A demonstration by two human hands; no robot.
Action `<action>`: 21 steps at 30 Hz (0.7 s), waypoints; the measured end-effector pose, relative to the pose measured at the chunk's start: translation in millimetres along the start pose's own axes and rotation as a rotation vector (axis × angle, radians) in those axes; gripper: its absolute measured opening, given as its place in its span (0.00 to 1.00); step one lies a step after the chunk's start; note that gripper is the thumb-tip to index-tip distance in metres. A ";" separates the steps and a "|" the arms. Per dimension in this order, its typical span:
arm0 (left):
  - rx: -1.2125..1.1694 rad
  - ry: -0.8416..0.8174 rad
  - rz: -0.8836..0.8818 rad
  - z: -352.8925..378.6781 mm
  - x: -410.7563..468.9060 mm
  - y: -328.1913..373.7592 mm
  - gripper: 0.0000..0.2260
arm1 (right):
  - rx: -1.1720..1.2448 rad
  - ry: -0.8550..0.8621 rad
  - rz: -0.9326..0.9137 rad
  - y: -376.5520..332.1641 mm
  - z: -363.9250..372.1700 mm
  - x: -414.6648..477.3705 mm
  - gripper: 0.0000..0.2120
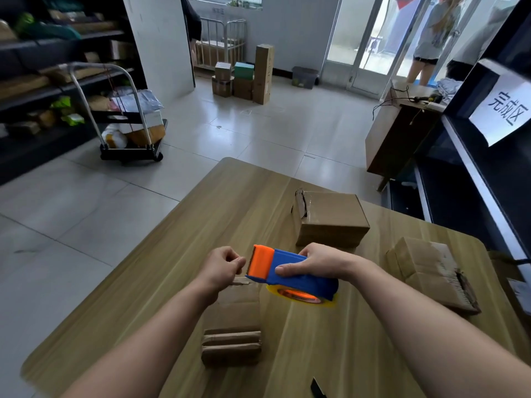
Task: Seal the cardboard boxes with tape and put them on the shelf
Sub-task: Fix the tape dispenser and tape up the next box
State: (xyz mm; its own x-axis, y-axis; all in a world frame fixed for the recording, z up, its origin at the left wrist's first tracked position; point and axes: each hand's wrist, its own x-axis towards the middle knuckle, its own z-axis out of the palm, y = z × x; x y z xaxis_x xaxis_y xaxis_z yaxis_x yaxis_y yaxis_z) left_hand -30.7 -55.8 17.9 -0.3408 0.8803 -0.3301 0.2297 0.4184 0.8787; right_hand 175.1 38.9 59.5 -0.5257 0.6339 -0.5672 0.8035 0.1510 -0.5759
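Nearest us, at six o'clock from the hands, a small cardboard box lies lengthwise on the wooden table, lined up so a strip can run along its top. Its near flaps look unsealed to us. Over its far end our left hand curls finger and thumb into a pinch at the orange mouth of the tape dispenser, seemingly on the tape end, though the strip is too faint to be sure. Our right hand wraps the dispenser's blue body and holds it clear of the table, which lets the roll turn. At one o'clock a second box waits, and at three o'clock a third box, both well apart from ours. Beyond, at two o'clock, stands the dark shelf with its paper sign, where we judge sealed boxes go.
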 end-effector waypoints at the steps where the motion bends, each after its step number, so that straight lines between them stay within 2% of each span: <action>1: -0.003 0.002 -0.007 -1.6 -0.5 0.1 0.09 | -0.007 -0.004 0.000 -0.3 0.3 1.2 0.51; 8: 0.001 -0.002 -0.044 -8.3 -0.2 -7.7 0.09 | -0.044 -0.024 -0.004 -3.8 -0.3 7.5 0.47; 13: 0.008 0.065 -0.090 -25.2 7.7 -20.4 0.10 | -0.061 -0.019 0.008 1.9 -8.1 8.8 0.45; 17: -0.120 0.054 -0.199 -25.8 10.5 -32.5 0.09 | -0.052 -0.054 0.015 4.5 -12.0 8.6 0.38; 21: -0.210 0.092 -0.267 -25.4 14.4 -43.6 0.11 | -0.064 -0.053 0.020 5.4 -11.7 11.9 0.39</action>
State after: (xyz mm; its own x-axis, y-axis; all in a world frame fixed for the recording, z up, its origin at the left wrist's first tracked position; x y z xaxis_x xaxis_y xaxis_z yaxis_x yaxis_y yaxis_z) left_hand -68.7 -67.0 -16.4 -0.4464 0.7181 -0.5339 -0.0675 0.5679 0.8203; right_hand 176.5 56.1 56.5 -0.5219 0.5964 -0.6099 0.8294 0.1876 -0.5263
